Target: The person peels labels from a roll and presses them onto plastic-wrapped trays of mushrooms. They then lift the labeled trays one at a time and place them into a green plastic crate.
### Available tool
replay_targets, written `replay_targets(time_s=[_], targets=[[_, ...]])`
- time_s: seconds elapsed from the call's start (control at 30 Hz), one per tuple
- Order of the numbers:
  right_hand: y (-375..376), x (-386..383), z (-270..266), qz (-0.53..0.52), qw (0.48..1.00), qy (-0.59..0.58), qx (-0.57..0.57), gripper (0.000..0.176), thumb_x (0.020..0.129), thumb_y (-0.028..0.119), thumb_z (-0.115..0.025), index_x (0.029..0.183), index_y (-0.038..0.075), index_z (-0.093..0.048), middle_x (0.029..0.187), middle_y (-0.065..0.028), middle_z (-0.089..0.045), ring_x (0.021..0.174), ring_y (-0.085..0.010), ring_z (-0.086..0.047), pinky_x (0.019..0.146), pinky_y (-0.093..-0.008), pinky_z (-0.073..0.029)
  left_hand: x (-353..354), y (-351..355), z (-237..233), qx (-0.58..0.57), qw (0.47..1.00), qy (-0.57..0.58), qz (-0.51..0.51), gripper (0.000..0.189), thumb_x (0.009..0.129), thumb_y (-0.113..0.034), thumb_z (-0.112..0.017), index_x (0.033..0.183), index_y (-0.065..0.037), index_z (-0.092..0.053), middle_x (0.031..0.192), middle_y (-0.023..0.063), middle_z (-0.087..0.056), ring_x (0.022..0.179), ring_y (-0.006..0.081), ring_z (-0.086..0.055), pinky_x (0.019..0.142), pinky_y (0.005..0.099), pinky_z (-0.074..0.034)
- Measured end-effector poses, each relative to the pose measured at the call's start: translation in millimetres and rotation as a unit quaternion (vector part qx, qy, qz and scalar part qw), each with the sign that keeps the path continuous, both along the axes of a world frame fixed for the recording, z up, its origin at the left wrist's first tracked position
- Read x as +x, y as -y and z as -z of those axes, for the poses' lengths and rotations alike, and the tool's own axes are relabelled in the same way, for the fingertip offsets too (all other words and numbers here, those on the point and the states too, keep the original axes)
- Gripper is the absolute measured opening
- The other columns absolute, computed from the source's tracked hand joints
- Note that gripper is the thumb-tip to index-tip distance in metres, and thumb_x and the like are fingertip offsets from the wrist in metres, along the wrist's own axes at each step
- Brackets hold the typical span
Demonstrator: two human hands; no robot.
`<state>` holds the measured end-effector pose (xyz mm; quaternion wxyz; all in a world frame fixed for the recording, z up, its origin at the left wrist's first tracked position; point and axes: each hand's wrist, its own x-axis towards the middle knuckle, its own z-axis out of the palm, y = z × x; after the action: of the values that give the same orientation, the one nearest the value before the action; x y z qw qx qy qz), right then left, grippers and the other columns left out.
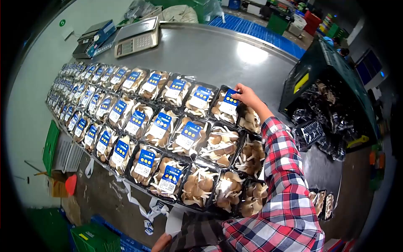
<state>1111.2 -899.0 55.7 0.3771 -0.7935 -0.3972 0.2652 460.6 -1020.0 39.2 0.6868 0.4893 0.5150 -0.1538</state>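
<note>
Long rows of black trays of mushrooms under clear film cover the metal table (197, 46). Most trays carry a blue and white label. My right hand (247, 95) is at the top row, its fingers closed on the upper edge of a label (229, 103) that lies on a mushroom tray (218, 110). Several trays near my right arm, such as this one (197, 185), have no label. My left hand (162, 242) is low in the view, beside a white sheet (174, 221); its fingers are mostly hidden.
A scale (138, 40) stands at the table's back left. At the right, a dark green crate (336, 71) lies tipped, with black film-wrapped trays spilling out. White backing strips (134, 200) hang off the front edge. Green crates (95, 237) stand on the floor.
</note>
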Motion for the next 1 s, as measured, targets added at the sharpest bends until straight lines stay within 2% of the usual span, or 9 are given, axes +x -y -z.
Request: replay_targets(time_s=[0.1, 0.2, 0.3, 0.37, 0.47, 0.6, 0.7, 0.87, 1.0], targets=[[-7.6, -19.5, 8.0, 0.005, 0.965, 0.252, -0.078, 0.03, 0.076, 0.028, -0.068, 0.095, 0.01, -0.055, 0.083, -0.0123, -0.064, 0.076, -0.0264, -0.061, 0.066, -0.0371, -0.047, 1.3, 6.7, -2.1, -0.039, 0.997, -0.007, -0.064, 0.033, 0.088, -0.028, -0.054, 0.108, -0.002, -0.055, 0.098, 0.0122, -0.056, 0.091, 0.0199, -0.051, 0.079, 0.0332, -0.04], [-4.2, -26.0, -9.8, 0.04, 0.931, 0.315, -0.182, 0.061, 0.073, 0.036, -0.068, 0.122, 0.013, -0.041, 0.094, -0.019, -0.063, 0.091, -0.0359, -0.06, 0.075, -0.0434, -0.047, -0.3, 10.2, -2.3, -0.017, 0.995, 0.0, -0.096, 0.031, 0.088, -0.03, -0.053, 0.101, -0.002, -0.058, 0.089, 0.0081, -0.058, 0.082, 0.0162, -0.052, 0.071, 0.0317, -0.041], [15.9, -55.0, -16.5, 0.036, 0.932, 0.357, -0.042, 0.056, 0.078, 0.032, -0.065, 0.123, 0.009, -0.041, 0.081, -0.018, -0.063, 0.076, -0.0364, -0.061, 0.064, -0.0421, -0.048, -1.9, 11.6, -5.5, 0.072, 0.99, 0.003, -0.121, 0.031, 0.089, -0.032, -0.053, 0.095, -0.002, -0.061, 0.081, 0.004, -0.059, 0.073, 0.0125, -0.052, 0.064, 0.0303, -0.043], [31.0, -127.3, -45.2, -0.052, 0.965, 0.256, -0.015, 0.041, 0.079, 0.022, -0.064, 0.115, 0.013, -0.047, 0.073, -0.0153, -0.062, 0.069, -0.0323, -0.061, 0.059, -0.0393, -0.047, -4.6, -0.3, 3.3, 0.236, 0.97, 0.028, -0.045, 0.033, 0.088, -0.034, -0.053, 0.079, -0.003, -0.06, 0.066, -0.002, -0.051, 0.06, 0.0087, -0.043, 0.053, 0.0269, -0.036], [68.3, -259.6, -66.9, -0.219, 0.972, 0.054, -0.061, 0.036, 0.077, 0.025, -0.064, 0.108, 0.01, -0.053, 0.081, -0.014, -0.061, 0.074, -0.0315, -0.061, 0.068, -0.0383, -0.049, 15.9, -22.5, -9.8, 0.126, 0.956, 0.013, -0.264, 0.042, 0.088, -0.036, -0.052, 0.061, -0.004, -0.054, 0.054, -0.0039, -0.042, 0.053, 0.0067, -0.037, 0.048, 0.0255, -0.027], [91.5, -382.5, -38.5, -0.522, 0.84, 0.03, 0.144, 0.037, 0.071, 0.018, -0.069, 0.1, 0.002, -0.051, 0.096, -0.0141, -0.053, 0.094, -0.033, -0.052, 0.079, -0.0404, -0.043, 25.9, -39.6, -28.6, 0.128, 0.951, 0.051, -0.276, 0.043, 0.088, -0.034, -0.05, 0.062, -0.001, -0.055, 0.056, -0.0032, -0.046, 0.055, 0.0074, -0.039, 0.05, 0.0246, -0.03], [95.7, -423.6, -33.3, -0.587, 0.775, 0.106, 0.206, 0.015, 0.069, 0.011, -0.058, 0.081, 0.005, -0.051, 0.082, -0.0097, -0.05, 0.08, -0.0269, -0.05, 0.071, -0.0361, -0.041, 25.4, -40.3, -38.3, 0.166, 0.955, 0.099, -0.227, 0.04, 0.087, -0.03, -0.05, 0.066, 0.004, -0.054, 0.058, -0.0013, -0.049, 0.057, 0.0086, -0.043, 0.053, 0.0249, -0.033], [116.5, -424.4, -43.2, -0.568, 0.77, 0.14, 0.257, 0.012, 0.069, 0.01, -0.056, 0.08, 0.007, -0.054, 0.082, -0.0065, -0.049, 0.081, -0.0233, -0.049, 0.07, -0.0332, -0.041, 18.5, -43.6, -12.5, 0.275, 0.944, 0.125, -0.136, 0.035, 0.085, -0.026, -0.046, 0.075, 0.007, -0.053, 0.063, 0.0039, -0.057, 0.062, 0.0115, -0.052, 0.055, 0.029, -0.038], [127.1, -377.9, -67.5, -0.454, 0.853, 0.046, 0.255, 0.004, 0.078, 0.006, -0.057, 0.082, 0.006, -0.055, 0.091, -0.009, -0.054, 0.089, -0.0278, -0.053, 0.077, -0.0365, -0.044, -3.2, -53.4, 29.7, 0.079, 0.886, 0.138, -0.435, 0.029, 0.085, -0.025, -0.048, 0.086, 0.002, -0.06, 0.083, 0.0097, -0.062, 0.073, 0.0184, -0.06, 0.065, 0.0297, -0.047]])
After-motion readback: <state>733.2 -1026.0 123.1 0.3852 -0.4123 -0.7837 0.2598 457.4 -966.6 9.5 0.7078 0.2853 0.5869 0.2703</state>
